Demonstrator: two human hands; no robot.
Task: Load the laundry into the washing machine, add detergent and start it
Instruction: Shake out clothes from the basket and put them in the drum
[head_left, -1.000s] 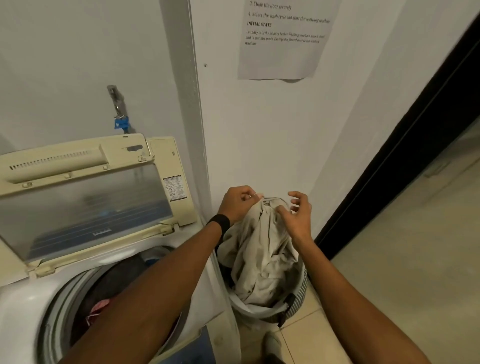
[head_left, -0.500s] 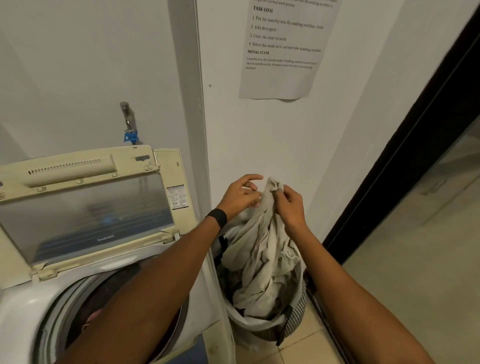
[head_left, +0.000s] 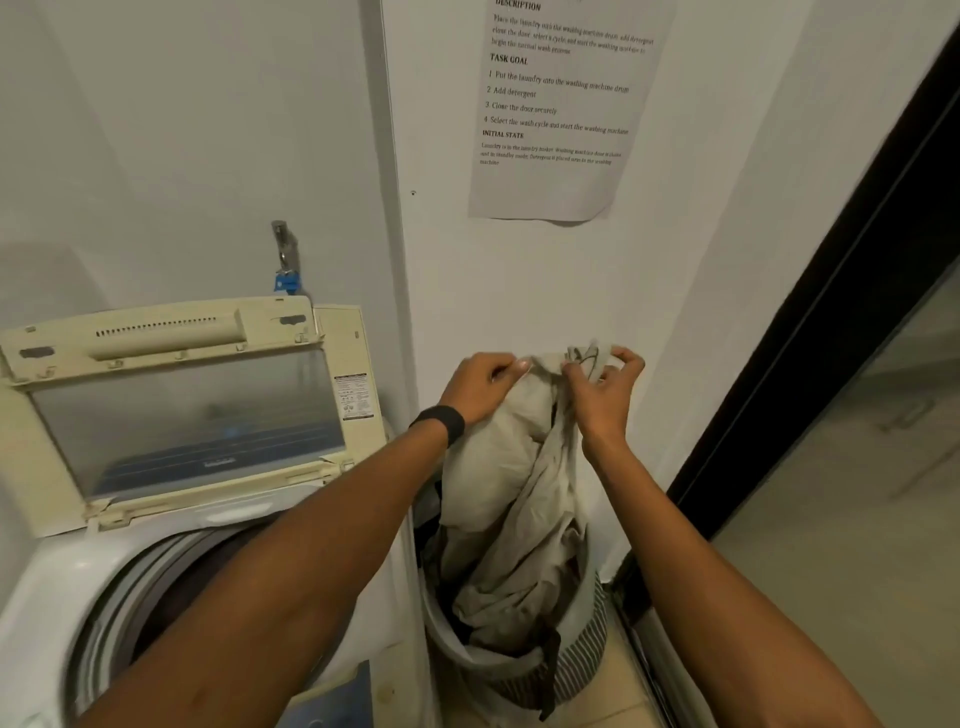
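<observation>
A beige garment (head_left: 511, 499) hangs from both my hands above a striped laundry basket (head_left: 582, 670) on the floor, its lower part still inside the basket. My left hand (head_left: 480, 387) pinches its top edge on the left, and my right hand (head_left: 602, 389) grips the top edge on the right. The top-loading washing machine (head_left: 47, 587) stands at the left with its cream lid (head_left: 176, 410) raised. Its drum (head_left: 171, 587) holds dark laundry, partly hidden by my left forearm.
A water tap with a blue fitting (head_left: 284, 260) is on the wall behind the machine. A printed instruction sheet (head_left: 558, 109) hangs on the wall above the basket. A dark door frame (head_left: 810, 332) runs along the right, with tiled floor beyond.
Both hands have lifted the beige garment higher out of the basket and spread its top edge apart. The view has tilted up, showing more of the wall sheet.
</observation>
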